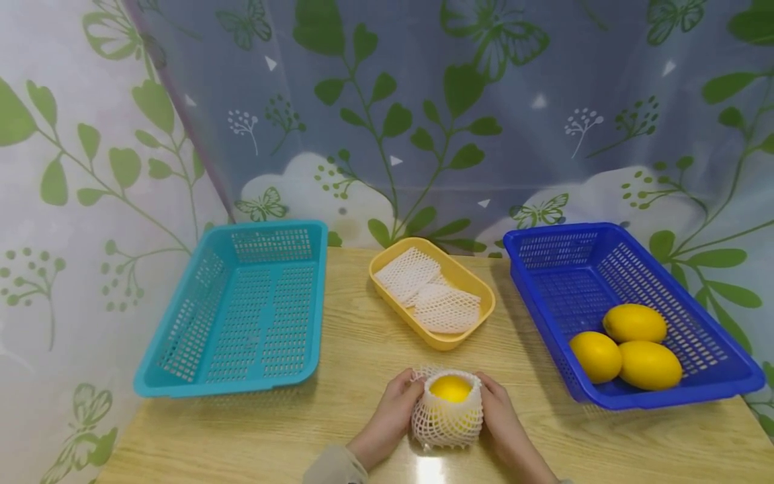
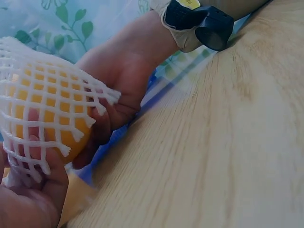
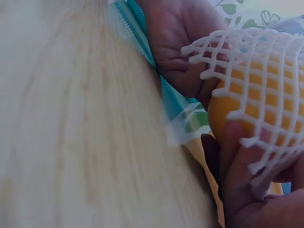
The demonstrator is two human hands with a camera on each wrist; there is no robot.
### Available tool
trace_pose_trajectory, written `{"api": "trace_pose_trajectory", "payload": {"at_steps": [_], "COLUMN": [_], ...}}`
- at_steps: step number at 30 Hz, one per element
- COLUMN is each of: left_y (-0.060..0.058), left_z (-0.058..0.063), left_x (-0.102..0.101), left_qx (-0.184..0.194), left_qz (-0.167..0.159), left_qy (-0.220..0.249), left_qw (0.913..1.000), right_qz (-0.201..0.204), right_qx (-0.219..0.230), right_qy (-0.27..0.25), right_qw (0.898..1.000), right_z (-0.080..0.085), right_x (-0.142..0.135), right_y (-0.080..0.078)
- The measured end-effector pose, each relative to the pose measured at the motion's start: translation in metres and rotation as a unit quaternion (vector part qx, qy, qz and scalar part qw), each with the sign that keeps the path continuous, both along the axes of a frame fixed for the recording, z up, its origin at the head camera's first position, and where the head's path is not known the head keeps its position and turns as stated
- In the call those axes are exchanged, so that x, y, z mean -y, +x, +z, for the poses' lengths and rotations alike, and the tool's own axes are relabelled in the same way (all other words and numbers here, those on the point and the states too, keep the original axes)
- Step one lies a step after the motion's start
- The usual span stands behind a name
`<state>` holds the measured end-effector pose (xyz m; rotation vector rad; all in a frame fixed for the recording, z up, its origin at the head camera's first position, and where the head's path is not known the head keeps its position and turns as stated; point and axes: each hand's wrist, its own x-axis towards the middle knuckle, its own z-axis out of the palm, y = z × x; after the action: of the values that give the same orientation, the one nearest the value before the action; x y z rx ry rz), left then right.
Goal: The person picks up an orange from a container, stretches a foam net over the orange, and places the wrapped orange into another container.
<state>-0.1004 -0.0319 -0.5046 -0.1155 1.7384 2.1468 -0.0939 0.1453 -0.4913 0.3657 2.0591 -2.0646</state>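
A yellow lemon (image 1: 451,388) sits inside a white foam net sleeve (image 1: 446,430) near the table's front edge, its top showing through the sleeve's open rim. My left hand (image 1: 394,411) grips the sleeve and lemon from the left. From the other side, my right hand (image 1: 500,413) holds them too, its fingers partly hidden behind the net. In the left wrist view, the mesh is stretched over the lemon (image 2: 71,142), whose lower end pokes past the ragged net edge. The right wrist view shows fingers curled at the net (image 3: 266,114) and the bare side of the lemon.
Beyond the hands stands a yellow tray (image 1: 444,341) with flattened white foam nets (image 1: 447,309) in it. A teal basket (image 1: 266,386) is on the left. On the right, a blue basket (image 1: 544,323) holds three lemons (image 1: 650,365). A patterned curtain (image 1: 387,134) hangs behind the table.
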Motion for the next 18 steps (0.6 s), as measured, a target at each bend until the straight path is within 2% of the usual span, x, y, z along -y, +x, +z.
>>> {"api": "trace_pose_trajectory", "payload": {"at_steps": [4, 8, 11, 18], "left_y": [0.003, 0.007, 0.008, 0.012], "left_z": [0.004, 0.008, 0.012, 0.018], "left_x": [-0.001, -0.001, -0.002, -0.006], "left_qx": [-0.01, -0.023, -0.031, -0.036], "left_qz": [0.009, 0.016, 0.028, 0.061], "left_qy": [0.002, 0.001, -0.008, -0.047], "left_qw": [0.9999, 0.9996, 0.9991, 0.9964], "right_qz": [0.01, 0.018, 0.01, 0.008], "right_qx": [0.022, 0.031, 0.032, 0.038], "right_qy": [-0.049, -0.068, -0.071, -0.127], "right_qw": [0.999, 0.997, 0.997, 0.991], "right_z": [0.002, 0.004, 0.007, 0.01], "right_x": [0.001, 0.003, 0.005, 0.009], "right_y": [0.002, 0.004, 0.005, 0.008]}}
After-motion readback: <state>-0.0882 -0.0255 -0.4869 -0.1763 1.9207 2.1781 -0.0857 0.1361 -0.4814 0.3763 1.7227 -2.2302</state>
